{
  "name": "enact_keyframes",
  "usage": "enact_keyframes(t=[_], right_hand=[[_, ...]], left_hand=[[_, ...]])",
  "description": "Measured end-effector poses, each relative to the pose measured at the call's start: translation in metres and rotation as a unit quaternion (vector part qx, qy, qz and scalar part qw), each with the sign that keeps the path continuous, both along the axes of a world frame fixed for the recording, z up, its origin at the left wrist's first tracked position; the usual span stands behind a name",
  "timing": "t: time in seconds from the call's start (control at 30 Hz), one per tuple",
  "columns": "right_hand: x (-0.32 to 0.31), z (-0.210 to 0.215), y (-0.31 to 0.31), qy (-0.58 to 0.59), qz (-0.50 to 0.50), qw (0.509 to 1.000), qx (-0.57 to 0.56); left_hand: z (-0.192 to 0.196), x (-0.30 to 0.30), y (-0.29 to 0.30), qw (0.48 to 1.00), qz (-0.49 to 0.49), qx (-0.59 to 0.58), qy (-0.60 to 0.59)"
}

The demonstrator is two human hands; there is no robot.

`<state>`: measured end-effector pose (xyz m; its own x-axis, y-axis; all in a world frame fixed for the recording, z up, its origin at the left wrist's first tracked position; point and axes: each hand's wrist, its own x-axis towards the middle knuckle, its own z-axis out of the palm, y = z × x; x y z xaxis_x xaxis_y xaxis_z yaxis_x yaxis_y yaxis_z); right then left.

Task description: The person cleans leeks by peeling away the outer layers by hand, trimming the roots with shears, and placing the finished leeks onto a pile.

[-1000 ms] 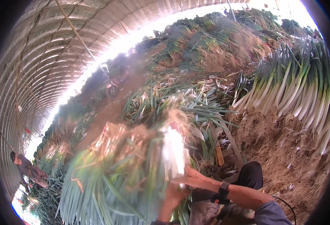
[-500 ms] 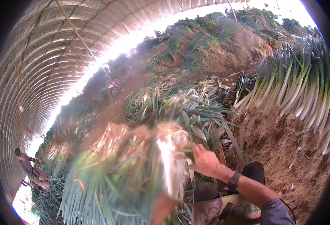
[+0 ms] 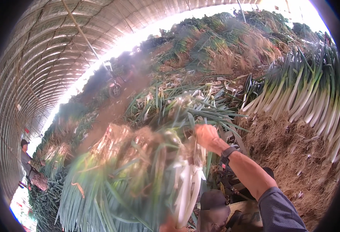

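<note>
My left hand point(image 3: 173, 226), blurred and cut off by the lower edge, is closed at the lower part of a few white green onion stalks point(image 3: 186, 185). These stand root end up, their tops hidden by the lower edge. Beside their upper end my right hand point(image 3: 207, 136) is bunched closed, a dark watch on its wrist. A pale strip hangs below its fingers; what they grip is unclear. Left of the stalks lies a heap of green onions point(image 3: 104, 185), with brown roots on top and long leaves hanging down.
Clean white-stalked green onions point(image 3: 305, 89) lie in a row at right above a mass of roots point(image 3: 289, 150). Loose leaves point(image 3: 193, 104) lie ahead. A wheeled vehicle point(image 3: 115, 89) stands farther back. Another person point(image 3: 27, 158) in a cap is at far left.
My right hand has moved up from the stalks and its fingers, spread before, are bunched. The white stalks have shifted right, and my left hand is lower. The other person stands more upright.
</note>
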<state>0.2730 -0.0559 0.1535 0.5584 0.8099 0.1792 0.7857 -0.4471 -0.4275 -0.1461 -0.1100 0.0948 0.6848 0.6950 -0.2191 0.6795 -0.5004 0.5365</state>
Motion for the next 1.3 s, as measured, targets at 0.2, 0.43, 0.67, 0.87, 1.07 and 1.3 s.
enact_keyframes(t=[0.2, 0.43, 0.67, 0.87, 1.07, 1.3], right_hand=[[0.025, -0.010, 0.010, 0.092, -0.097, 0.988, 0.075], [0.189, -0.054, -0.045, 0.107, -0.285, 0.901, 0.307], [0.061, -0.009, -0.061, -0.102, 0.301, 0.943, 0.096], [-0.045, -0.012, -0.067, -0.013, 0.377, 0.923, 0.070], [-0.039, -0.021, -0.053, 0.066, 0.263, 0.961, 0.059], [-0.010, -0.049, -0.038, -0.186, 0.168, 0.968, -0.013]], left_hand=[[-0.001, -0.025, -0.019, 0.999, 0.050, 0.009, -0.015], [-0.017, -0.080, -0.031, 0.983, 0.098, -0.154, -0.008], [-0.008, -0.059, -0.008, 0.980, 0.128, -0.147, 0.028], [0.019, -0.025, -0.007, 0.982, 0.129, -0.134, 0.044], [0.003, -0.028, -0.012, 0.989, 0.107, -0.095, 0.032], [-0.002, -0.022, -0.029, 0.996, 0.068, -0.022, 0.059]])
